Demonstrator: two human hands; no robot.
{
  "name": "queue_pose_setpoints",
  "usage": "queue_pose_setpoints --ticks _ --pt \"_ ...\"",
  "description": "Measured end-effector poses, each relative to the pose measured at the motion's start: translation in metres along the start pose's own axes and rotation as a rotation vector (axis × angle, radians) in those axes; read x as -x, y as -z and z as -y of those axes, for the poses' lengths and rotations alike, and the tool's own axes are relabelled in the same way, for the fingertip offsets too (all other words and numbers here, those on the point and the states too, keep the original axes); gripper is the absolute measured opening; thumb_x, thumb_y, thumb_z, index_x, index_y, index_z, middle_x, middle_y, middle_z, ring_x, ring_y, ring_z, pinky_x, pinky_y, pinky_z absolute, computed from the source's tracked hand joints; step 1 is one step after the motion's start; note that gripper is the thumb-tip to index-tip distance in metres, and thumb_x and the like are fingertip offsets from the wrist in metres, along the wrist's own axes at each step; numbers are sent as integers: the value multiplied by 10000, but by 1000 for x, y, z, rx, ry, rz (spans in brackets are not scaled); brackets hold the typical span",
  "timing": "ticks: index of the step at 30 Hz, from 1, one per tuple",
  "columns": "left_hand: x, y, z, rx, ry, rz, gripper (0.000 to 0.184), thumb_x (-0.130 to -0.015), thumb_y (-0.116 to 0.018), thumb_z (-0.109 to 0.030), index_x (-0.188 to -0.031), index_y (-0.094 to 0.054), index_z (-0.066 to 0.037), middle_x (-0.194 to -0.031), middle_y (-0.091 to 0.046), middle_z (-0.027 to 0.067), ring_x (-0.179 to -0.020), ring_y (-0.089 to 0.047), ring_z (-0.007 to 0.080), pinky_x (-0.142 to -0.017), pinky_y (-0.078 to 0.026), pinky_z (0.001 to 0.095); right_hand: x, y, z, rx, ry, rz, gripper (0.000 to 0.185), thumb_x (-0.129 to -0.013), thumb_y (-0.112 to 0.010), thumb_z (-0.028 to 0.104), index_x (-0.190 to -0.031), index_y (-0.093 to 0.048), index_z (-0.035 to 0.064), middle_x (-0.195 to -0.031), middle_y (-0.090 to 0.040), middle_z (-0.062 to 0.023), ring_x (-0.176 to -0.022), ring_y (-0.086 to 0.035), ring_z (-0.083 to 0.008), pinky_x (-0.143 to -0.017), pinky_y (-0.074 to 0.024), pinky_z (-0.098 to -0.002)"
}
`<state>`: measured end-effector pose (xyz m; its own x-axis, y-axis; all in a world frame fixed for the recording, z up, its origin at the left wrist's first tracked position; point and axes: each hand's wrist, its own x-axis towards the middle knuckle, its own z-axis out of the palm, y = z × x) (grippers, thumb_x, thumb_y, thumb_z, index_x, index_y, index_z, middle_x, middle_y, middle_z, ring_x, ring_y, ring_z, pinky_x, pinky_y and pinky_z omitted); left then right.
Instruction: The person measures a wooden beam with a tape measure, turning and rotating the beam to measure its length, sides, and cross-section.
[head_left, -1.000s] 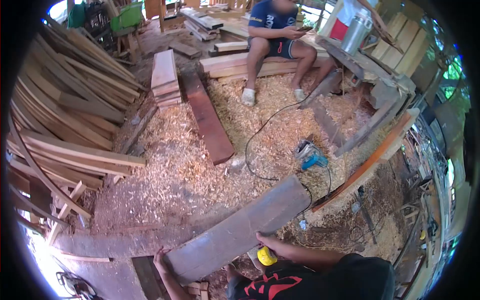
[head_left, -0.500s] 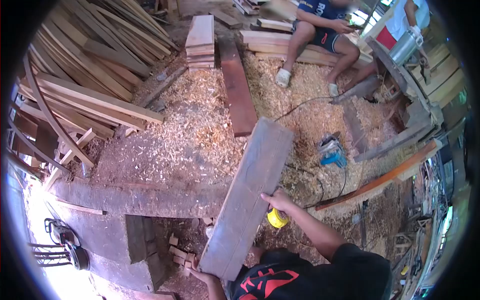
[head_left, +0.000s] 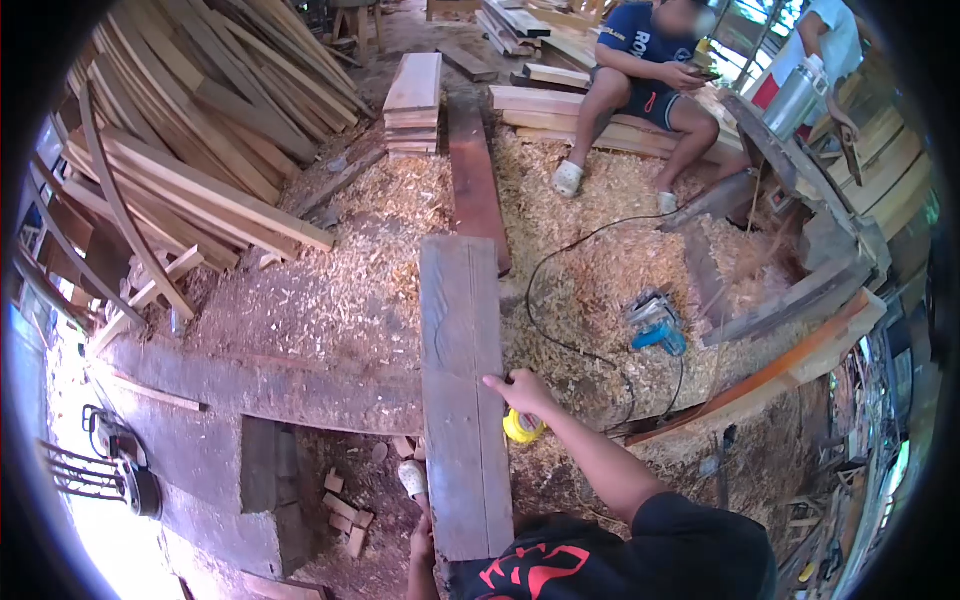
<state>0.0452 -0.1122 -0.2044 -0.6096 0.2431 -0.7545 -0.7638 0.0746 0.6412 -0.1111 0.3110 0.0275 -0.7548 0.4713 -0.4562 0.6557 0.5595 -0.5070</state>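
Observation:
A long grey-brown wooden plank (head_left: 462,400) runs away from my body, its far end over the shavings. Low on its left edge is my left hand (head_left: 421,545), closed on the plank, its fingers partly hidden by the wood. My right hand (head_left: 524,393) grips the right edge near mid-length, thumb on the upper face. Under the right hand, against the plank's side, shows a yellow tape measure (head_left: 522,426); how the fingers hold it is hidden.
A blue circular saw (head_left: 657,325) with a black cord lies on shavings at right. Stacked boards (head_left: 412,90) and a reddish plank (head_left: 477,185) lie ahead. A seated person (head_left: 650,80) holds a phone; another person stands behind. A chainsaw (head_left: 118,455) is at lower left.
The plank's far end has swung left, so it now points nearly straight ahead. My right hand has moved left with it. My left hand has shifted slightly along the plank's left side.

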Motion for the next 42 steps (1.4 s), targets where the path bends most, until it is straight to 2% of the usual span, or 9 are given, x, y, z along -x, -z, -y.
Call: queue_pose_setpoints --ticks 4,7,9,13,16,24,28,32,42 --pt "-57 -1 57 -588 -345 169 634 -1028 -443 -480 -1474 -430 -29 -1421 -519 140 -1277 -516 263 -1080 -403 368 -31 -21 -30 -174 -21 40 797 -808 -600 763 -912 -714 -19 -893 -718 -197 -832 -693 -303 -764 -526 -418" --pt "-45 -22 41 297 -40 321 674 -1027 -408 -548 -1489 -414 -58 -1423 -512 131 -1288 -501 273 -1091 -400 389 0 -25 -54 -615 63 151 923 -819 -560 784 -1184 -652 -59 -1158 -695 -219 -1015 -687 -293 -881 -522 -400" --pt "-25 -34 20 349 29 285 719 -1013 -400 -592 -1488 -407 -51 -1412 -523 130 -1274 -513 284 -1092 -405 409 26 -45 -98 -446 -307 480 691 -960 -451 669 -1217 -664 64 -1028 -690 -65 -913 -603 -174 -793 -473 -338" --pt "9 -60 -24 287 128 188 777 -993 -391 -644 -1472 -409 -33 -1400 -534 125 -1270 -515 293 -1098 -406 440 109 -147 -182 -327 -320 645 658 -964 -471 610 -1269 -630 49 -941 -693 -72 -827 -620 -179 -762 -493 -343" --pt "17 -73 -18 214 53 243 767 -1003 -373 -634 -1471 -409 -27 -1407 -533 122 -1290 -498 291 -1110 -394 420 141 -198 -217 -667 -521 754 737 -929 -490 679 -1315 -612 63 -1227 -651 -110 -1052 -578 -192 -881 -467 -374" --pt "19 -134 12 404 229 446 756 -1041 -236 -595 -1503 -346 -7 -1460 -489 128 -1334 -469 281 -1161 -316 373 172 -93 -201 -601 -633 656 466 -936 -539 500 -1042 -663 64 -849 -710 -85 -614 -630 -187 -550 -501 -341" --pt "87 -133 -73 322 228 482 784 -991 -313 -671 -1466 -430 -58 -1443 -514 138 -1314 -495 314 -1114 -386 459 164 -69 -225 -601 -43 1004 290 -903 -551 298 -795 -647 47 -621 -630 -146 -505 -607 -238 -506 -496 -363" --pt "115 -122 -135 329 127 414 692 -1028 -340 -590 -1420 -461 -33 -1330 -595 136 -1163 -604 282 -1041 -454 454 201 -52 -152 -782 -10 701 429 -988 -388 340 -774 -614 45 -573 -630 -120 -484 -607 -192 -455 -468 -316" --pt "191 -126 -361 517 -298 671 825 -989 -378 -632 -1348 -460 105 -1370 -538 233 -1271 -530 365 -1082 -418 522 210 55 32 -1213 409 292 343 -929 -683 304 -802 -619 -8 -623 -638 -124 -512 -613 -192 -494 -491 -310"
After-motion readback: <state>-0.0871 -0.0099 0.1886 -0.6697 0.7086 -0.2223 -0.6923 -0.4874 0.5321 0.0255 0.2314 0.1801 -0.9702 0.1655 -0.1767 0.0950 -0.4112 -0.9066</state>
